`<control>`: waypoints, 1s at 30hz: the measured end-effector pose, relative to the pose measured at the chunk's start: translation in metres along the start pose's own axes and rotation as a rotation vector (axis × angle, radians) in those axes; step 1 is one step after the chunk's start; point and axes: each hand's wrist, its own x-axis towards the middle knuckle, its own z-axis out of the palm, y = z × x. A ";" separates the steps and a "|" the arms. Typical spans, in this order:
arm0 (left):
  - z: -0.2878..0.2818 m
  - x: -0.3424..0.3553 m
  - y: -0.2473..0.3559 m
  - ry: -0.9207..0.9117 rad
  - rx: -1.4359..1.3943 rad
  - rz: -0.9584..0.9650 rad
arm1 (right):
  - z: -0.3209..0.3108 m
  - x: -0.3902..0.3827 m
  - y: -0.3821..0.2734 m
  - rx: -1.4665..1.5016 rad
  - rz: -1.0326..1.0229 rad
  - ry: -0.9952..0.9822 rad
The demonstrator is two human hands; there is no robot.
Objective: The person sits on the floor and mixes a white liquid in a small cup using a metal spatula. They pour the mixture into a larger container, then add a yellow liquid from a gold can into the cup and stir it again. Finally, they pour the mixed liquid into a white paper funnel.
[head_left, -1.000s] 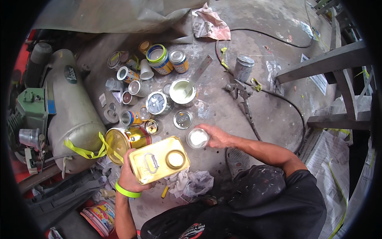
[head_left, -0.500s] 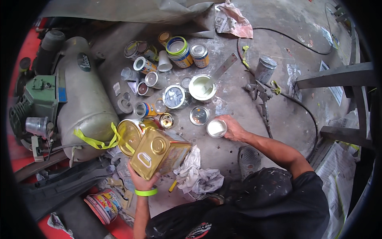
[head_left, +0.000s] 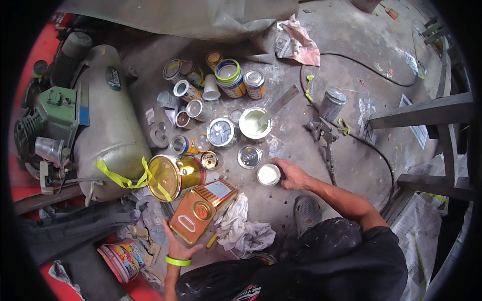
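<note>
My right hand (head_left: 293, 175) is wrapped round the side of a small cup (head_left: 269, 174) with white liquid in it. Beside my left hand (head_left: 178, 248) stands a rectangular orange-gold metal tin (head_left: 193, 220) with a round cap and a handle on top. The fingers of that hand are spread at the tin's near corner; whether they still touch it is unclear. Farther off is an open can of pale paint (head_left: 255, 123) with a flat metal stirring stick (head_left: 281, 103) leaning in it. A lid (head_left: 249, 157) lies between this can and the cup.
Several paint cans (head_left: 221, 132) crowd the floor ahead, with a large gold can (head_left: 164, 178) left of the tin. Crumpled cloth (head_left: 246, 228) lies near my legs. An air compressor (head_left: 108, 120) fills the left. At right are a spray gun (head_left: 324, 131), its hose (head_left: 376, 145) and a dark frame (head_left: 422, 113).
The rectangular tin has come down and away from the large gold can. My left hand has moved lower and its fingers have spread. My right hand and the cup have shifted slightly down.
</note>
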 end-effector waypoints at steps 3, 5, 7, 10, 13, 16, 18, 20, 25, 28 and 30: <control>-0.028 0.010 0.016 -0.026 0.156 0.096 | -0.028 -0.002 0.015 0.138 0.051 0.152; -0.044 0.028 0.039 -0.069 0.217 0.161 | -0.064 0.013 -0.001 0.136 0.132 0.283; -0.042 0.059 0.078 -0.137 0.248 0.259 | -0.102 0.035 -0.028 0.166 0.198 0.356; -0.021 0.092 0.125 -0.219 0.347 0.349 | -0.124 0.079 -0.056 0.311 0.268 0.360; 0.001 0.105 0.141 -0.225 0.446 0.343 | -0.123 0.108 -0.062 0.392 0.197 0.403; 0.004 0.100 0.137 -0.183 0.471 0.311 | -0.106 0.112 -0.074 0.100 -0.010 0.432; 0.005 0.098 0.130 -0.111 0.438 0.238 | -0.111 0.089 -0.109 0.042 -0.159 0.472; 0.008 0.096 0.127 -0.060 0.408 0.190 | -0.122 0.062 -0.139 0.053 -0.190 0.511; 0.009 0.103 0.117 0.055 0.376 0.033 | -0.127 0.068 -0.087 0.152 -0.115 0.652; 0.007 0.102 0.112 0.006 0.395 0.036 | -0.121 0.067 -0.067 0.530 0.025 0.721; 0.004 0.105 0.116 -0.003 0.415 0.039 | -0.128 0.057 -0.056 0.637 0.087 0.751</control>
